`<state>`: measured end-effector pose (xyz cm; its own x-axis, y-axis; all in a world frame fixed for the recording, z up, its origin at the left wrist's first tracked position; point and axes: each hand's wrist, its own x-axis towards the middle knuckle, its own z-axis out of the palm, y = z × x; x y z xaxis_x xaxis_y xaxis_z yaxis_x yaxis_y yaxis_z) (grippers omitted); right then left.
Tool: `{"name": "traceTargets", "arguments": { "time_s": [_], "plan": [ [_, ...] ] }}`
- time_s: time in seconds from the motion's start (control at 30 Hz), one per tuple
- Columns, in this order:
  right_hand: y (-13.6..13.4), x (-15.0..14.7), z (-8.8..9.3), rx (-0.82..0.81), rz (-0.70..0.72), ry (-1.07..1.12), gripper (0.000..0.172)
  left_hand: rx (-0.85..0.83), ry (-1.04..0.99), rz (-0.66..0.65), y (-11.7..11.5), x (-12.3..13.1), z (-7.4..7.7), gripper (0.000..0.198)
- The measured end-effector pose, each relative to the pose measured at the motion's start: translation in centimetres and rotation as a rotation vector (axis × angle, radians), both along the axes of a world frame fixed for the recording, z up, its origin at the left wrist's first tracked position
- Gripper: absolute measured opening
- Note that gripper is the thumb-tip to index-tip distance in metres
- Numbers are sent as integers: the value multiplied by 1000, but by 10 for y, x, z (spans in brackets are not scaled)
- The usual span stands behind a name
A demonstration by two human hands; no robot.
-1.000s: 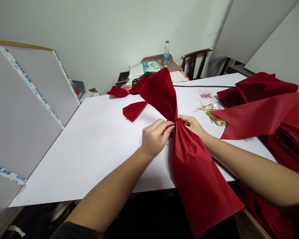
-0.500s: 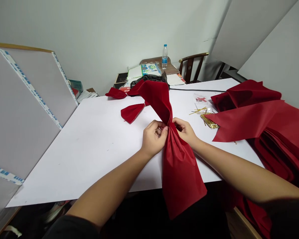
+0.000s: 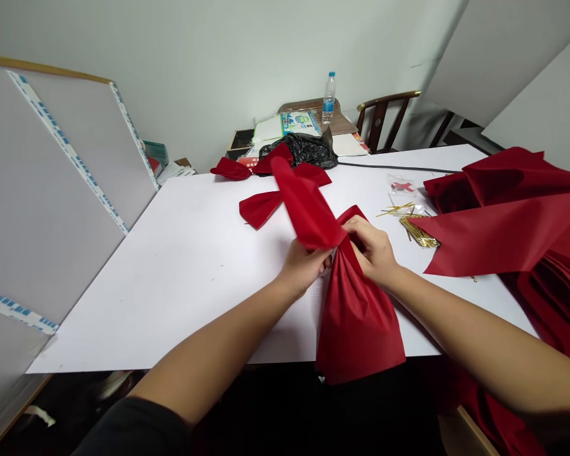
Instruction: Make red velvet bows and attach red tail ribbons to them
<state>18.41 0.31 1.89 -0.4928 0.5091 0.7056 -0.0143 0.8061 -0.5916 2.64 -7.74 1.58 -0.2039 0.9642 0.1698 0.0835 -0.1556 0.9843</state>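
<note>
Both my hands are closed on one strip of red velvet fabric (image 3: pixel 361 316), gathered narrow at its middle. My left hand (image 3: pixel 305 269) grips the pinched spot from the left, its fingers partly covered by the fabric's upper part. My right hand (image 3: pixel 371 248) pinches the gather from the right. Below the hands the fabric fans out in pleats past the table's front edge; above them a loop folds over toward the left. Beyond lie two red fabric bows (image 3: pixel 262 208) on the white table (image 3: pixel 171 272). Whether a tie sits in the gather is hidden.
Gold twist ties (image 3: pixel 420 233) lie right of my hands, near a small clear bag (image 3: pixel 401 185). Red fabric (image 3: pixel 498 237) is heaped along the right side. A black plastic bag (image 3: pixel 308 151) and a water bottle (image 3: pixel 329 98) stand at the back. White panels (image 3: pixel 52 190) rise at left.
The fabric's upper part has folded down over my left hand, and a piece now shows behind my right hand. The lower end has risen a little. The view has shifted slightly.
</note>
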Motion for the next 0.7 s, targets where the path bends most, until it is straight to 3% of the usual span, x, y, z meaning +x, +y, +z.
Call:
{"name": "traceTargets", "arguments": {
  "time_s": [0.07, 0.17, 0.23, 0.33, 0.5, 0.7],
  "plan": [
    [-3, 0, -1, -189, -4, 4, 19, 90, 34, 39, 1, 1, 3, 27],
    [-7, -4, -1, -454, 9, 56, 37, 383, 343, 77, 1, -5, 5, 14],
    [-9, -7, 1, -560, 34, 83, 49, 518, 538, 82, 1, -10, 5, 13],
    [-9, -10, 2, -675, 90, 76, 56, 583, 650, 141, 1, -16, 5, 12],
    [-10, -11, 1, -721, 147, 82, 53, 623, 713, 167, 1, -20, 7, 12],
    [-10, -10, -1, -578, 124, 87, 40, 487, 586, 168, -1, -12, 9, 8]
  ]
}}
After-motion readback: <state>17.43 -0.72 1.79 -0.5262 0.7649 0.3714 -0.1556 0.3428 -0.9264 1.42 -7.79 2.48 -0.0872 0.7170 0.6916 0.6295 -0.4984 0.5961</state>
